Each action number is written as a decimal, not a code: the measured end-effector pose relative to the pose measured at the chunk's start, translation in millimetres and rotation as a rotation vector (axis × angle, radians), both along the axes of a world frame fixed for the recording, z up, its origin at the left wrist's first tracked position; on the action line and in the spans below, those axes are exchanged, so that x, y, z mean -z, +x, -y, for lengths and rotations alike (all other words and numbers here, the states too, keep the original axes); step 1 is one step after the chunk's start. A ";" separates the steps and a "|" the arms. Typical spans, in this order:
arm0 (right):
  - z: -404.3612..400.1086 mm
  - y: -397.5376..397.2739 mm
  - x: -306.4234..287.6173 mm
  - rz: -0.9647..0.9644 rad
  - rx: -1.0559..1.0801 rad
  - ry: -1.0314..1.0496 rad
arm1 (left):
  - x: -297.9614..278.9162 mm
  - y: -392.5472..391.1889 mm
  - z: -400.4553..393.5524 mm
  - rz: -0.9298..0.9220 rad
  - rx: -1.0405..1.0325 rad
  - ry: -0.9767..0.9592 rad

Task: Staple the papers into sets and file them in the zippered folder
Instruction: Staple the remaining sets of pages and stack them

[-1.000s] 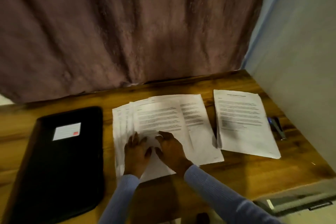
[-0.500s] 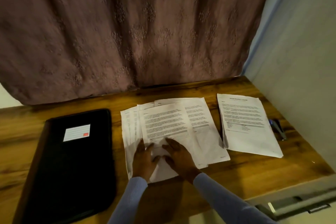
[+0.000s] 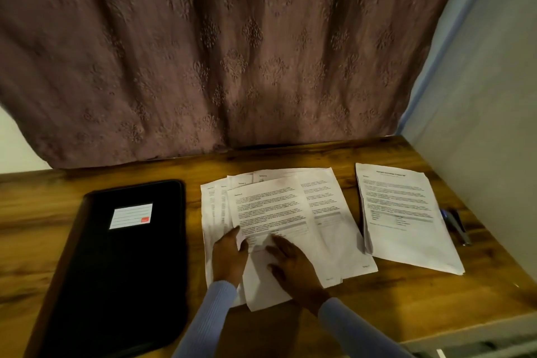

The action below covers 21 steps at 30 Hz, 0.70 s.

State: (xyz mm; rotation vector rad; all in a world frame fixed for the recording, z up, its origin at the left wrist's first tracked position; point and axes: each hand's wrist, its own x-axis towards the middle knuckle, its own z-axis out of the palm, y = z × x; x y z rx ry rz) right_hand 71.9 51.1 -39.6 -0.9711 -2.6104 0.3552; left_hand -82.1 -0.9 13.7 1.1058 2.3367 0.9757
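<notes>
nearest the camera, two blue sleeves (image 3: 209, 320) reach in over the front edge of the wooden tabletop (image 3: 406, 305). the left hand (image 3: 229, 259) lies flat with straight fingers on the left part of the fanned papers (image 3: 279, 212), its thumb against the edge of the top sheet. the right hand (image 3: 290, 264) rests palm down on that top sheet, fingers spread and relaxed — neither hand grips anything. compared with half a second ago the hands sit a little further apart, and the top sheet now lies more askew, its near corner poking out past the sheets beneath toward the tabletop's front edge.

to the left, well apart from the hands, the black zippered folder (image 3: 125, 270) lies flat and closed, a white label (image 3: 130, 216) with a red mark on its cover; it has not moved. to the right a second stack of papers (image 3: 406, 218) lies squared up, and just beyond its right edge sits a dark, blue-tipped object — probably the stapler (image 3: 454, 225), though too blurred to be sure.

behind everything hangs a mauve patterned curtain (image 3: 232, 52), with a pale wall (image 3: 488, 96) at the right.
</notes>
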 end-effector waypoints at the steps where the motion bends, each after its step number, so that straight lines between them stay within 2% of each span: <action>1: 0.5 -0.4 0.4 -0.004 0.005 -0.005 | -0.7 -0.5 -0.4 0.017 -0.020 0.028; 7: 3.0 -1.9 -5.3 -0.025 0.018 -0.005 | -3.3 -2.3 -5.8 0.025 -0.096 0.062; 12: 4.0 -3.4 -8.1 -0.008 0.073 0.002 | 0.4 -2.5 -14.3 0.183 -0.166 0.059; 15: 6.3 -3.0 -7.2 -0.024 0.077 -0.045 | 6.2 -3.0 -16.4 0.119 -0.126 0.021; 21: 4.5 -4.7 -8.4 -0.045 0.100 -0.027 | -2.9 3.1 -20.8 0.146 -0.190 0.167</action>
